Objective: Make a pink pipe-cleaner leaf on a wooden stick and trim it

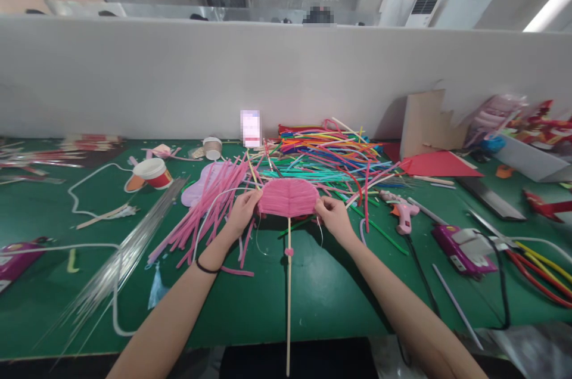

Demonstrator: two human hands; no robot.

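Note:
Between both hands I hold up a pink fan (pixel 289 198) with rounded sides, its surface made of fuzzy strips. A thin wooden stick (pixel 288 307) runs down from its middle, with a small pink heart-shaped piece (pixel 289 252) partway along. The fingers of my left hand (pixel 242 212) pinch the fan's left edge. My right hand (pixel 334 218) pinches the right edge with thumb and forefinger. Fine pale thread (pixel 258 242) hangs in loops below the fan. Pink pipe cleaners (pixel 196 227) lie beside and behind my left hand.
Coloured pipe cleaners (pixel 322 149) are heaped behind the fan. On the right are a pink glue gun (pixel 404 215), a purple power strip (pixel 465 251) and scissors (pixel 536 272). A paper cup (pixel 153 173) and thin metal wires (pixel 129 254) lie left. A lit phone (pixel 251 129) leans against the partition (pixel 179 75).

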